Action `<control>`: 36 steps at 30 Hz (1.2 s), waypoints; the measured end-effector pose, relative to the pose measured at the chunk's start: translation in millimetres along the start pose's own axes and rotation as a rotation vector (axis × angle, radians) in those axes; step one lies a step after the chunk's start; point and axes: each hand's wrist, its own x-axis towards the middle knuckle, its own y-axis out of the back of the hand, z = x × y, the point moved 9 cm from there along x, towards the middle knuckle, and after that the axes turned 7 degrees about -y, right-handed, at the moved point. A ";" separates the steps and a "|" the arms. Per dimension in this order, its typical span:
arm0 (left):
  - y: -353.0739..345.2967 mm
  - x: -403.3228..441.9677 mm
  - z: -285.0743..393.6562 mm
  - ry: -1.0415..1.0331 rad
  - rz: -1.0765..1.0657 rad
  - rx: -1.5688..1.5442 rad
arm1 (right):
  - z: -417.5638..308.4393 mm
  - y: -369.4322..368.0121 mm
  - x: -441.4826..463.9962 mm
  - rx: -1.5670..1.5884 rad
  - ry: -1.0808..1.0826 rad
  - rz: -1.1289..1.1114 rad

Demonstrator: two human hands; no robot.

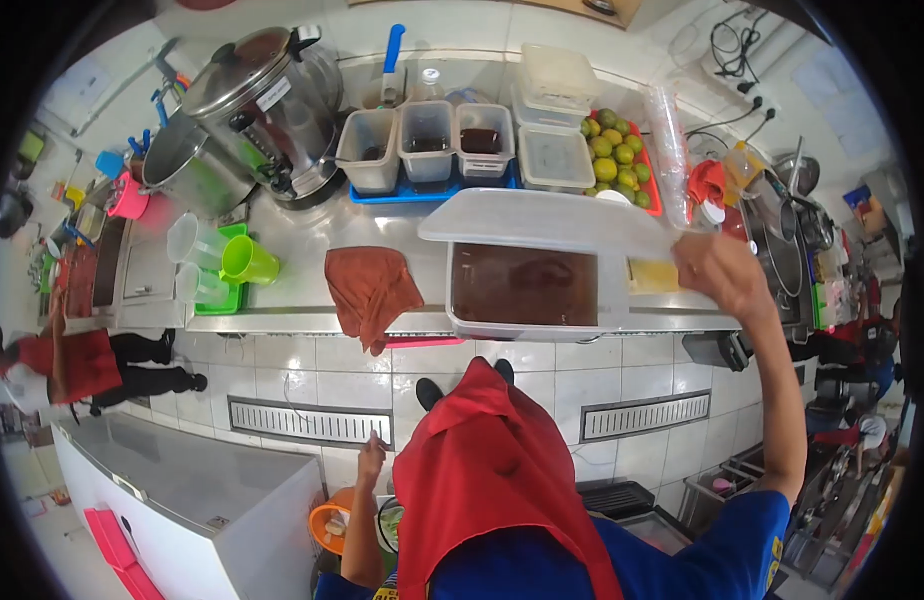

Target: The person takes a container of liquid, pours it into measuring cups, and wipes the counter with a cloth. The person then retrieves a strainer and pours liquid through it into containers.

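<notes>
My right hand (724,276) is closed at the right end of a translucent plastic lid (552,218), slightly blurred. The lid lies tilted over the back part of a rectangular plastic container (460,328). Dark brown liquid (522,285) shows in the container's uncovered front. A yellowish patch (652,276) lies just left of my right hand; what it is I cannot make out. My left hand (372,458) hangs low beside my red apron, away from the counter, its fingers loosely apart and holding nothing visible. A brown cloth (370,290) drapes over the counter's front edge.
Along the back of the steel counter (302,235) stand a large steel urn (267,120), several plastic tubs on a blue tray (407,196), and limes in a red tray (650,165). Green cups (250,260) sit left. Another person (82,362) stands at far left.
</notes>
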 end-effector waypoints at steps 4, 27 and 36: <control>-11.7 -6.9 -11.0 -0.038 -0.065 0.075 | 12.3 31.0 42.5 -0.090 -0.115 0.157; -11.7 -6.8 10.5 0.026 -0.060 0.047 | 104.6 0.6 -346.7 0.852 -1.487 0.582; -15.7 -10.6 28.5 0.037 -0.068 -0.034 | 15.9 -132.8 -502.3 1.218 -1.701 0.843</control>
